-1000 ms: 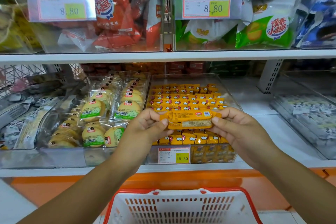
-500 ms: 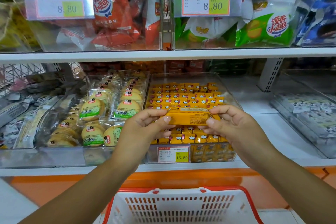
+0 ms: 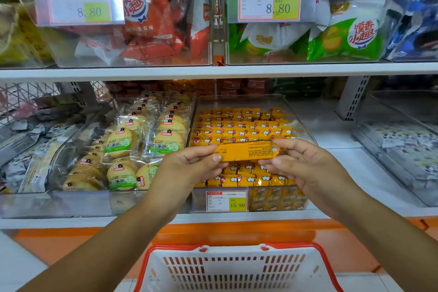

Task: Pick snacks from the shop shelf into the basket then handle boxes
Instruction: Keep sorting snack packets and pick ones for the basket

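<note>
The upper shelf board (image 3: 213, 71) caps the room above the lower shelf's open-topped cookie bin (image 3: 78, 201) and yellow-pack bin (image 3: 299, 118). The left hand (image 3: 187, 166) and right hand (image 3: 305, 163), pinching a yellow snack packet (image 3: 246, 150), block the yellow-pack bin's front. Bare lower shelf (image 3: 331, 135) lies right of it. Below, the basket (image 3: 237, 248) stands open-mouthed.

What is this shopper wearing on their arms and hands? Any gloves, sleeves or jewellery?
Nothing shows. The left hand and right hand are bare, with no gloves or rings, and the nails that show look short and unpainted. The left forearm and right forearm are bare too: no sleeve, watch or bracelet up to the picture's edge.
</note>
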Demonstrator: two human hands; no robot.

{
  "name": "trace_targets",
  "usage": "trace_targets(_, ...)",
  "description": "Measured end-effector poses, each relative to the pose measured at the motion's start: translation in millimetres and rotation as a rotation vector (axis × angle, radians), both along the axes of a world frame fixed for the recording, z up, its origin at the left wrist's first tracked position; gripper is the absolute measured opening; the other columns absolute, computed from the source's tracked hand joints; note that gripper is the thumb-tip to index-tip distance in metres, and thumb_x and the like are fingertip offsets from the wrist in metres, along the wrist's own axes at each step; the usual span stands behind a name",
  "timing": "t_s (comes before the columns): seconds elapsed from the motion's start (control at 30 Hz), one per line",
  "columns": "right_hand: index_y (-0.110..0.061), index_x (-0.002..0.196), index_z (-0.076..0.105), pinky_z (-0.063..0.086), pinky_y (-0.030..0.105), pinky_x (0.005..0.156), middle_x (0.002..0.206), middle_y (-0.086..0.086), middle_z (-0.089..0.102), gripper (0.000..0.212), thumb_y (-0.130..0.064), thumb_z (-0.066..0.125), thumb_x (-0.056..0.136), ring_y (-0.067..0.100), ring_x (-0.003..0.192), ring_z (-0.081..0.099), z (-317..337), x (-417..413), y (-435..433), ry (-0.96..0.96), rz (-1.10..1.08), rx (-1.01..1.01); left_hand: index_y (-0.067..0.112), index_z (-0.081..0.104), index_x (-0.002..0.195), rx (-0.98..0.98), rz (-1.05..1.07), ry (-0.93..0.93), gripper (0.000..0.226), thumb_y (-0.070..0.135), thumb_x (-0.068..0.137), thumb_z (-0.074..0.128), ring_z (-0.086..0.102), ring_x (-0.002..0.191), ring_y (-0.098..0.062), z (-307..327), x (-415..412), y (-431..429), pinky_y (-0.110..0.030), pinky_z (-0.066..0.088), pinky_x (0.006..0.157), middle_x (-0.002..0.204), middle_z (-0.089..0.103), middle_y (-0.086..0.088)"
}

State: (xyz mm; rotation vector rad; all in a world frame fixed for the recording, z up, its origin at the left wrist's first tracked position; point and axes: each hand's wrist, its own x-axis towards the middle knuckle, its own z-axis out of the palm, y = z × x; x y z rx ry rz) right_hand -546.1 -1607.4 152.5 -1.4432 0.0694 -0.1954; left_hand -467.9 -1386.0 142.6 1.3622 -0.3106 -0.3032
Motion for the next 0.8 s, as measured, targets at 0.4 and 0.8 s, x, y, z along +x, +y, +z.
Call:
trace_targets(0.4, -0.002, 0.089, 0.052, 0.061, 0.032, 0.067, 0.093, 0.013, 0.075, 0.033, -0.030, 0.065, 0.077, 0.031, 0.084, 0.075, 0, 1, 5, 0.028, -0.062, -0.090, 0.019, 0.068, 0.105, 0.300, -0.084, -0.181, 0.017, 0.021, 0.097, 0.052, 0.071, 0.064, -0.020, -6, -8, -6, -0.024, 0.057, 0.056, 0.075, 0.072, -0.006)
trace_targets(0.8, -0.012, 0.106, 0.059, 0.060, 0.032, 0.076, 0.094, 0.005, 0.077, 0.021, -0.014, 0.068, 0.087, 0.022, 0.083, 0.075, 23, 16, -25, -0.051, -0.262, -0.195, 0.037, 0.057, 0.129, 0.632, 0.027, -0.527, 0.031, 0.041, 0.098, 0.053, 0.062, 0.079, 0.005, 2, 3, -37, -0.016, 0.048, 0.067, 0.088, 0.064, 0.021)
